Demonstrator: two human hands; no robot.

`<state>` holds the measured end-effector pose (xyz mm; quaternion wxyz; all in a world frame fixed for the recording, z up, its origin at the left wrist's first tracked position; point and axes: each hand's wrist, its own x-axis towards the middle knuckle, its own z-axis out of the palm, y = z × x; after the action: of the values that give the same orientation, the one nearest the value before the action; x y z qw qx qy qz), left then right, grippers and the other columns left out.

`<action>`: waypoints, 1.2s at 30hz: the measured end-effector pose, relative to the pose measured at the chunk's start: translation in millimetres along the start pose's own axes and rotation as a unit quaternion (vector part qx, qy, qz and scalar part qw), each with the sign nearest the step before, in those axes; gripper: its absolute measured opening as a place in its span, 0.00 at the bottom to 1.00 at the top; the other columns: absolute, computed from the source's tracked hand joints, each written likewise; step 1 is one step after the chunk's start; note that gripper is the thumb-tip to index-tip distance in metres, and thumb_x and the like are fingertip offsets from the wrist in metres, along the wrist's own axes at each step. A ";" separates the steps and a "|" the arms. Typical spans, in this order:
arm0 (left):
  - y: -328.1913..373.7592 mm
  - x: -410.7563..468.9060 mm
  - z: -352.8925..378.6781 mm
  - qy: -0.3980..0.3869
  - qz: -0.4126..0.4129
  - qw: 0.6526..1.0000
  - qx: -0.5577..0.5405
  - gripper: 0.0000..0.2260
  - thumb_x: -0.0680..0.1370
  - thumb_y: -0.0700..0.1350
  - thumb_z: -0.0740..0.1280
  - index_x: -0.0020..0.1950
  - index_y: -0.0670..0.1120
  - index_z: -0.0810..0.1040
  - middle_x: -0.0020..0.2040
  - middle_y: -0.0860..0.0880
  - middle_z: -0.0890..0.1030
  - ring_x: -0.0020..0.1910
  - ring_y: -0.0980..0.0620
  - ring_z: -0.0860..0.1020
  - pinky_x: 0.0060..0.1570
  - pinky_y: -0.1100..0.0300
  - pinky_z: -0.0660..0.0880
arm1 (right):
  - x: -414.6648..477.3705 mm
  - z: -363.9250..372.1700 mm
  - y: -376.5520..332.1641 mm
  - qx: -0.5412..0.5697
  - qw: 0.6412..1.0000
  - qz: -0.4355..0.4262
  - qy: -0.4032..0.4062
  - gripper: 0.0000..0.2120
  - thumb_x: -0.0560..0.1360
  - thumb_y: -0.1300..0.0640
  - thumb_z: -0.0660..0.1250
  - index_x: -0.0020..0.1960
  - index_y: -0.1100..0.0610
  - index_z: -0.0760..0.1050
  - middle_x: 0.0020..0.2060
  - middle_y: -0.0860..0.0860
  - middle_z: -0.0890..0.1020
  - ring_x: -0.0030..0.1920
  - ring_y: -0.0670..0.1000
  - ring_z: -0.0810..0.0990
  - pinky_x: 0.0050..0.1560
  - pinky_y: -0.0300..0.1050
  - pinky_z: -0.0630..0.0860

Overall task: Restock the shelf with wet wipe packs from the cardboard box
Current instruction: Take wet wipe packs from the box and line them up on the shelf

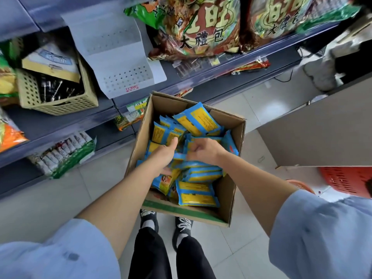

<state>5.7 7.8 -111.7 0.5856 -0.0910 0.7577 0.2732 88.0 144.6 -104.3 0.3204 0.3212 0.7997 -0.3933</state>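
Wet wipe packs [196, 195]: blue-and-yellow, lay in a loose heap in the box, some flat, some tilted on edge; none seen on the shelf.
Cardboard box [227, 190]: open-topped, stood on the tiled floor [251, 248] just beyond the person's shoes [148, 215]; green band on near outer wall.
Left hand [164, 153]: down in the box's left half, fingers curled into the heap, thumb straight and pressed on a yellow-faced pack; looked like a grip on that pack.
Right hand [203, 151]: mid-box, just beside the left hand, fingers curled at a blue pack edge; blurred, so couldn't tell if it actually held anything.
Red basket [346, 181]: on the floor at right, well apart from the box, partly under a tan board.
Shelf [60, 125]: grey, tiered, ran along left and far side; box's far corner sat close to its lower tier.
Green-white packets [64, 152]: bottom tier, left of the box.
Beige basket [58, 101]: perforated, tilted, on the middle tier at left, dark items inside.
White panel [118, 57]: perforated, bent, leaned right of the basket.
Snack bags [201, 27]: large, red-gold print, on the far upper tier.
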 end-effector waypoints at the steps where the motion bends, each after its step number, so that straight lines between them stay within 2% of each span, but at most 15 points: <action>1: -0.7 0.7 2.8 -0.008 -0.002 1.000 -0.017 0.36 0.76 0.67 0.57 0.77 0.47 0.57 0.75 0.47 0.62 0.63 0.44 0.72 0.59 0.45 0.75 | -1.2 0.4 1.2 0.051 0.998 0.016 -0.029 0.07 0.73 0.53 0.70 0.45 0.56 0.78 0.41 0.52 0.82 0.46 0.55 0.81 0.51 0.50 0.77; 4: -9.1 6.5 7.8 -0.009 0.003 1.000 0.016 0.34 0.78 0.43 0.68 0.78 0.45 0.52 0.75 0.46 0.60 0.64 0.44 0.71 0.56 0.48 0.77 | -7.0 8.2 3.1 0.039 0.994 0.052 -0.090 0.07 0.77 0.64 0.62 0.48 0.60 0.79 0.38 0.53 0.83 0.42 0.53 0.83 0.52 0.49 0.80; 6: -14.7 6.1 5.7 -0.002 -0.002 0.999 0.044 0.37 0.76 0.34 0.68 0.79 0.47 0.51 0.74 0.44 0.63 0.58 0.44 0.75 0.50 0.51 0.78 | -7.6 11.8 4.0 -0.055 0.994 0.049 -0.074 0.09 0.76 0.60 0.66 0.55 0.60 0.79 0.48 0.54 0.82 0.51 0.54 0.81 0.54 0.49 0.79; 8: -19.9 4.1 0.0 0.013 0.007 0.996 0.087 0.38 0.75 0.33 0.69 0.78 0.48 0.52 0.71 0.43 0.65 0.55 0.44 0.76 0.52 0.49 0.78 | -6.5 15.0 5.4 -0.099 0.990 0.066 -0.070 0.21 0.75 0.53 0.70 0.65 0.60 0.73 0.60 0.55 0.77 0.60 0.56 0.76 0.58 0.49 0.75; 10: -22.3 4.8 -6.6 0.033 0.034 0.992 0.114 0.39 0.74 0.32 0.70 0.78 0.50 0.52 0.71 0.44 0.65 0.59 0.44 0.73 0.52 0.50 0.77 | -4.5 17.0 7.1 -0.024 0.990 0.097 -0.102 0.30 0.75 0.49 0.69 0.73 0.57 0.64 0.66 0.54 0.71 0.63 0.55 0.72 0.60 0.48 0.72; 12: -22.0 3.4 -11.5 0.046 0.066 0.988 0.133 0.42 0.73 0.30 0.70 0.77 0.54 0.52 0.71 0.44 0.64 0.52 0.48 0.73 0.43 0.54 0.77 | -3.2 20.3 7.5 0.048 0.987 0.094 -0.125 0.27 0.77 0.48 0.66 0.73 0.54 0.63 0.66 0.51 0.72 0.62 0.54 0.73 0.59 0.46 0.71; 15: -20.3 2.6 -15.1 0.054 0.083 0.983 0.156 0.34 0.72 0.32 0.71 0.71 0.52 0.61 0.62 0.44 0.70 0.51 0.46 0.74 0.48 0.47 0.78 | -0.1 25.2 11.5 0.054 0.987 0.078 -0.128 0.22 0.78 0.49 0.65 0.70 0.51 0.67 0.58 0.49 0.75 0.52 0.50 0.75 0.50 0.44 0.71; 18: -20.0 -0.2 -12.4 0.115 0.098 0.980 0.132 0.33 0.72 0.34 0.71 0.72 0.49 0.59 0.63 0.45 0.69 0.49 0.46 0.73 0.35 0.52 0.75 | 1.2 26.5 15.6 0.022 0.982 0.085 -0.170 0.35 0.72 0.49 0.72 0.74 0.52 0.62 0.55 0.50 0.74 0.44 0.50 0.76 0.39 0.43 0.73; 20: -16.8 -2.4 -10.2 0.161 0.117 0.974 0.104 0.32 0.73 0.34 0.70 0.72 0.48 0.59 0.66 0.46 0.67 0.52 0.46 0.72 0.34 0.56 0.70 | 2.6 25.3 16.4 -0.026 0.978 0.080 -0.190 0.44 0.69 0.46 0.74 0.77 0.52 0.55 0.66 0.50 0.70 0.56 0.53 0.76 0.51 0.48 0.76; 22: -11.4 -6.5 -10.1 0.201 0.150 0.963 0.102 0.24 0.74 0.36 0.67 0.67 0.46 0.63 0.62 0.45 0.71 0.52 0.46 0.72 0.40 0.53 0.71 | 3.1 23.4 13.9 -0.073 0.977 0.054 -0.192 0.48 0.69 0.44 0.75 0.78 0.54 0.51 0.75 0.50 0.61 0.70 0.55 0.66 0.67 0.52 0.67; 26: -1.4 -15.5 -13.1 0.212 0.234 0.932 0.175 0.22 0.79 0.39 0.60 0.72 0.52 0.65 0.63 0.48 0.74 0.56 0.44 0.75 0.50 0.50 0.74 | 0.9 24.3 3.3 -0.138 0.968 0.003 -0.210 0.46 0.70 0.43 0.74 0.78 0.54 0.52 0.76 0.50 0.58 0.74 0.55 0.60 0.72 0.54 0.61; 29: 4.3 -23.8 -15.6 0.212 0.312 0.896 0.234 0.23 0.81 0.41 0.60 0.74 0.57 0.62 0.63 0.48 0.74 0.53 0.46 0.75 0.46 0.51 0.73 | -1.9 23.8 -9.4 -0.163 0.964 0.019 -0.211 0.40 0.70 0.45 0.74 0.74 0.58 0.60 0.71 0.53 0.67 0.69 0.56 0.68 0.65 0.50 0.68; 31: 7.6 -28.1 -18.1 0.224 0.338 0.878 0.254 0.20 0.79 0.42 0.65 0.69 0.52 0.64 0.55 0.45 0.77 0.46 0.45 0.76 0.41 0.47 0.73 | -1.7 20.3 -12.6 -0.165 0.964 0.051 -0.202 0.28 0.69 0.44 0.75 0.59 0.61 0.71 0.55 0.54 0.77 0.52 0.54 0.77 0.49 0.46 0.75; 33: 8.4 -27.9 -20.5 0.223 0.339 0.877 0.257 0.16 0.77 0.43 0.69 0.60 0.48 0.66 0.50 0.46 0.78 0.45 0.44 0.77 0.42 0.46 0.74 | -2.3 16.7 -10.5 -0.107 0.970 0.111 -0.190 0.21 0.68 0.47 0.76 0.43 0.60 0.69 0.36 0.53 0.75 0.32 0.50 0.74 0.32 0.41 0.71; 36: 4.5 -23.1 -24.0 0.218 0.342 0.879 0.252 0.13 0.77 0.43 0.69 0.60 0.49 0.72 0.56 0.49 0.79 0.52 0.46 0.76 0.46 0.52 0.73 | 0.9 11.9 -1.2 0.149 0.970 0.169 -0.095 0.23 0.68 0.60 0.77 0.57 0.63 0.70 0.46 0.56 0.78 0.40 0.53 0.80 0.34 0.44 0.79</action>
<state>-9.6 -5.1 -84.8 0.2793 0.2670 0.8933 0.2297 89.6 134.3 -110.2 0.4053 0.4568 0.6320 -0.4771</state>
